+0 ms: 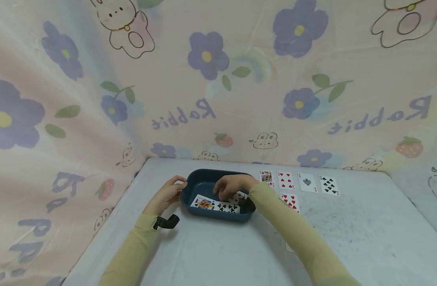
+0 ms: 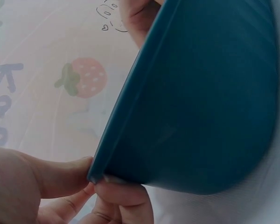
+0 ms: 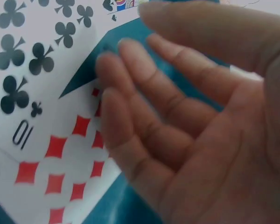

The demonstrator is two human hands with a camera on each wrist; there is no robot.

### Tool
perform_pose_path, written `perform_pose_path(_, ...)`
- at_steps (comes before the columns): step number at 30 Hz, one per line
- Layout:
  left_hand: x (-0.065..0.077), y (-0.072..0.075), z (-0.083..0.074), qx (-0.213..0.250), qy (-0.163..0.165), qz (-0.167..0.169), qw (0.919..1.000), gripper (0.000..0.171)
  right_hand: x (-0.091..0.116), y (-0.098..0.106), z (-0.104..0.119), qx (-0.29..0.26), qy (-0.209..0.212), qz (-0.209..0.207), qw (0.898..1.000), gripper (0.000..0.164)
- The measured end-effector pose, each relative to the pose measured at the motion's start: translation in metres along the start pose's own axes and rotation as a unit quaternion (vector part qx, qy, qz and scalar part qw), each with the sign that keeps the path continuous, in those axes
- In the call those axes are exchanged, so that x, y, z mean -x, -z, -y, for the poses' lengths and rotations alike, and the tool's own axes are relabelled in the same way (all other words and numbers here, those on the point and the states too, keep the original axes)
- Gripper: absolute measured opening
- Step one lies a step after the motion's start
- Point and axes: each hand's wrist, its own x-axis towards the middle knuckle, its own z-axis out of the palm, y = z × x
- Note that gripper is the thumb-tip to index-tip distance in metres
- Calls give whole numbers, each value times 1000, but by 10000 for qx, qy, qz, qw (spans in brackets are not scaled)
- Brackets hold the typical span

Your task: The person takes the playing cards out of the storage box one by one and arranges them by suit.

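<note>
A dark teal plastic tub (image 1: 211,215) stands on the white table. My left hand (image 1: 165,197) pinches the rim at its left end, thumb on one side and fingers below in the left wrist view. Inside lie a face card (image 1: 203,203), a ten of clubs (image 3: 42,46) and a diamonds card (image 3: 56,182), partly overlapping. Over these cards hovers my right hand (image 1: 233,186), its fingers loosely bent with nothing between them. Whether its fingertips touch a card, I cannot tell.
Right of the tub, a row holds a red face card (image 1: 266,178), a hearts card (image 1: 285,180), an ace of spades (image 1: 307,182) and a clubs card (image 1: 329,185). Another hearts card (image 1: 291,201) lies nearer, partly behind the right sleeve. A patterned curtain (image 1: 239,99) hangs behind the table.
</note>
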Motion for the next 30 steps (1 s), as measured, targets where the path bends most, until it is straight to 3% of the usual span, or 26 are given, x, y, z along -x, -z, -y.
perform_pose_path(6, 0, -3, 1, 0, -20, 82, 10000, 18, -11, -5, -1, 73, 91, 103, 9999, 40)
perform_pose_path(13, -1, -2, 2, -61, -23, -53, 10000, 18, -8, -7, -2, 913, -152, -101, 9957, 38)
perform_pose_path(24, 0, 0, -3, -64, 111, -107, 9999, 18, -9, -6, -10, 1192, 74, 30, 9928, 50)
perform_pose_path(30, -1, -1, -5, -42, 116, -76, 9999, 19, -12, -5, -13, 1242, 248, 198, 9918, 44)
